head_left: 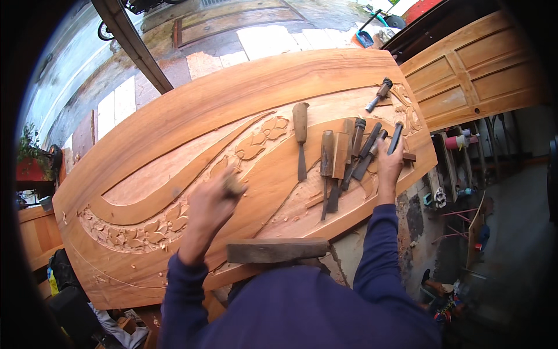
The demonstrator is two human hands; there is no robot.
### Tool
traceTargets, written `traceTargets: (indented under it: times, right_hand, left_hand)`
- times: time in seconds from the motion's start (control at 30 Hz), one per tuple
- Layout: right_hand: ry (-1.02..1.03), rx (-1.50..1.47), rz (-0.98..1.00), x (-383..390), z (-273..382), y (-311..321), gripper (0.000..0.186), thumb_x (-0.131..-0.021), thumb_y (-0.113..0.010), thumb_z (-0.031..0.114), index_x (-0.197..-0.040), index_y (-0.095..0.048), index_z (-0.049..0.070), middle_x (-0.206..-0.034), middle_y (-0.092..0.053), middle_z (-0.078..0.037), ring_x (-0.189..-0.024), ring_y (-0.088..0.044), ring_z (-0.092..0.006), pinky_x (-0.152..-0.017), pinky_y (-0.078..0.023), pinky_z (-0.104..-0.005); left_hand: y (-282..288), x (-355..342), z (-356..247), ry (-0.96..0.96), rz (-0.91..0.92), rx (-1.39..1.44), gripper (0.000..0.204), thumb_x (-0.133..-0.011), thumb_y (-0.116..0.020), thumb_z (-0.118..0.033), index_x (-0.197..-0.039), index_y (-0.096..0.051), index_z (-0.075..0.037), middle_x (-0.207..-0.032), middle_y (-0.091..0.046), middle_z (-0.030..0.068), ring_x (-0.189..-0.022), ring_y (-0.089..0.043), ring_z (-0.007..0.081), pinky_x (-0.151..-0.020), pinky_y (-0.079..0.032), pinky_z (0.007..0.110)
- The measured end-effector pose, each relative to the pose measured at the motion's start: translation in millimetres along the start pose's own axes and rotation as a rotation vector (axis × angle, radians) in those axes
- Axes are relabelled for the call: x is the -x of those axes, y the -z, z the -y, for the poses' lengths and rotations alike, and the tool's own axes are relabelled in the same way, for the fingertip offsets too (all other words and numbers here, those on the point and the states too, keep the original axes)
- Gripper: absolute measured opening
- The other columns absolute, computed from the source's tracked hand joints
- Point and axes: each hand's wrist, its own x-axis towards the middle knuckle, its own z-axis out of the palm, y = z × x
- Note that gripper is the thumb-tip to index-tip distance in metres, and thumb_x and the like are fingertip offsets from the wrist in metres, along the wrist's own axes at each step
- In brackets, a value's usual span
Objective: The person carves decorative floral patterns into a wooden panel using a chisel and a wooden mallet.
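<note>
A large carved wooden panel (250, 168) lies before me, with leaf and flower relief along its curved bands. Over its left part, my left hand (210, 209) is closed round the wooden handle (235, 186) of a tool, blurred by motion; the tool's other end is hidden. At the right, my right hand (390, 166) grips a dark chisel (396, 138) that points away from me. Beside that hand lies a row of chisels, among them a wooden-handled chisel (327, 154) and a broader one (340, 157). Another chisel (300, 131) rests apart, nearer the middle.
A short chisel (381, 94) lies at the panel's far right. A dark wooden block (278, 250) sits at the near edge by my body. A panelled wooden door (471, 67) stands beyond on the right, and a post (131, 43) rises at the far left.
</note>
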Motion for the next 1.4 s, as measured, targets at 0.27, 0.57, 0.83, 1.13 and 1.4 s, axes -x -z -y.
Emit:
traceTargets:
  times: [0.27,0.57,0.83,1.13,1.4]
  right_hand:
    - [0.114,0.263,0.114,23.6,-9.5,-13.2,0.111,-0.084,-0.076,0.068,-0.162,-0.033,0.001,-0.141,-0.057,-0.036,-0.124,-0.061,-0.0509,-0.105,-0.051,-0.0508]
    - [0.316,0.091,0.390,-29.2,-16.1,-21.3,0.092,-0.087,-0.079,0.057,-0.158,-0.045,0.008,-0.120,-0.063,-0.027,-0.111,-0.065,-0.0439,-0.095,-0.053,-0.0490]
    - [0.505,0.123,0.409,-102.6,-71.8,-44.2,0.078,-0.096,-0.073,0.050,-0.156,-0.049,0.007,-0.123,-0.065,-0.026,-0.113,-0.063,-0.0422,-0.097,-0.052,-0.0476]
    - [0.253,0.249,0.260,-98.4,-86.4,-42.1,0.071,-0.101,-0.065,0.055,-0.149,-0.057,0.004,-0.125,-0.065,-0.031,-0.115,-0.062,-0.0481,-0.098,-0.051,-0.0504]
    - [0.813,-0.504,0.308,92.6,26.5,41.6,0.030,-0.094,-0.077,0.008,-0.122,-0.068,0.001,-0.099,-0.070,-0.016,-0.087,-0.068,-0.0305,-0.085,-0.056,-0.0400]
  left_hand:
    - [-138.3,-116.9,-65.9,0.007,0.163,0.140,0.099,-0.086,-0.087,-0.036,-0.162,-0.034,0.000,-0.108,-0.066,0.0221,-0.095,-0.069,0.0324,-0.084,-0.059,0.043]
    - [-221.8,-98.3,-109.3,0.004,0.041,0.146,0.113,-0.084,-0.089,-0.031,-0.165,-0.020,0.005,-0.113,-0.059,0.0284,-0.103,-0.065,0.0412,-0.092,-0.055,0.045]
    - [-248.8,-135.5,-146.6,0.138,0.003,0.200,0.109,-0.086,-0.085,-0.029,-0.164,-0.018,0.008,-0.119,-0.055,0.0367,-0.108,-0.064,0.0495,-0.094,-0.056,0.048]
    - [-213.8,-84.6,-145.6,-0.013,-0.194,0.068,0.097,-0.087,-0.083,-0.027,-0.163,-0.029,-0.002,-0.107,-0.067,0.0251,-0.095,-0.070,0.0424,-0.084,-0.058,0.047]
    - [-117.3,17.6,-158.8,-0.275,-0.302,-0.089,0.064,-0.087,-0.083,-0.044,-0.128,-0.050,-0.009,-0.094,-0.066,0.0140,-0.081,-0.069,0.0341,-0.070,-0.056,0.043]
